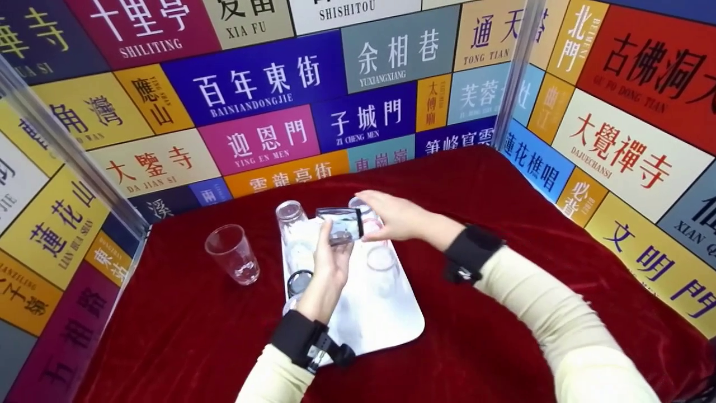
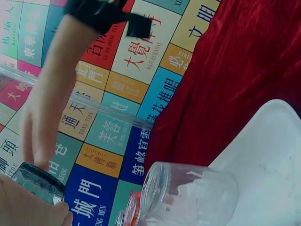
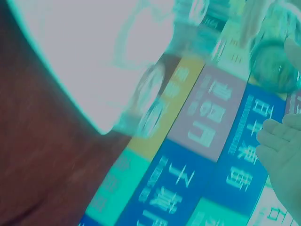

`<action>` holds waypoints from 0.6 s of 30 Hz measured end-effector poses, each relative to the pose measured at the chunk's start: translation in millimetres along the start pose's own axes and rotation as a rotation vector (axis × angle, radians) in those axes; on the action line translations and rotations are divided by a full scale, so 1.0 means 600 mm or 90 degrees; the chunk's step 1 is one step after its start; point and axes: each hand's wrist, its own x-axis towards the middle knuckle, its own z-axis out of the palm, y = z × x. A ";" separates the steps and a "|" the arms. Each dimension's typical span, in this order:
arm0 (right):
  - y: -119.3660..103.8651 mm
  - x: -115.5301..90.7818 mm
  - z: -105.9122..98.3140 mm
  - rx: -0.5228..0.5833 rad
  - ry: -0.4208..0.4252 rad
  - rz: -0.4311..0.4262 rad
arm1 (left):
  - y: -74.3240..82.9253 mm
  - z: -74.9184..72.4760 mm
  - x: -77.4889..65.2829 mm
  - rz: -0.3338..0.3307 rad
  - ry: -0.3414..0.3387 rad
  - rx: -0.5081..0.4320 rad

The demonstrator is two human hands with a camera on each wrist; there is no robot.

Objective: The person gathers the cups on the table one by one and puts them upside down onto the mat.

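Observation:
My left hand (image 1: 330, 266) holds a clear drinking glass (image 1: 340, 225) tipped on its side above the white tray (image 1: 411, 322), its dark-edged end facing right. Beside that end is my right hand (image 1: 394, 215), its fingers extended and nothing in its grasp. Whether it touches the glass I cannot tell. In the left wrist view the held glass (image 2: 40, 181) sits in the left hand (image 2: 28, 207), with the right hand (image 2: 44, 117) coming down from above. The right wrist view is blurred; the right hand (image 3: 282, 160) appears near the dark rim (image 3: 273, 66).
Several glasses stand on the tray, among them a back-left glass (image 1: 291, 212) and a clear glass (image 2: 202, 195) seen from the left wrist. Another tumbler (image 1: 235, 257) is on the red cloth (image 1: 184, 330) left of the tray. Sign-covered panels (image 1: 257, 78) enclose the table's back and sides.

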 end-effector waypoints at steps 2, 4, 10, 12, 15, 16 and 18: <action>-0.012 0.007 0.007 0.007 -0.005 -0.011 | -0.003 0.003 -0.004 -0.006 -0.006 0.011; -0.017 0.009 0.013 0.020 -0.005 -0.019 | -0.005 0.003 -0.006 -0.006 -0.018 0.021; -0.020 0.009 0.025 0.052 0.019 -0.048 | -0.008 -0.004 -0.004 -0.003 -0.048 0.022; -0.021 0.009 0.025 0.052 0.026 -0.061 | -0.009 -0.006 -0.003 -0.009 -0.056 0.020; -0.021 0.008 0.022 0.050 0.030 -0.073 | -0.005 -0.005 -0.005 -0.014 -0.033 0.033; -0.021 0.008 0.020 0.053 0.032 -0.072 | -0.001 -0.005 -0.004 -0.006 -0.013 0.044; -0.021 0.007 0.015 0.058 0.027 -0.066 | 0.014 -0.007 -0.004 0.018 0.029 0.065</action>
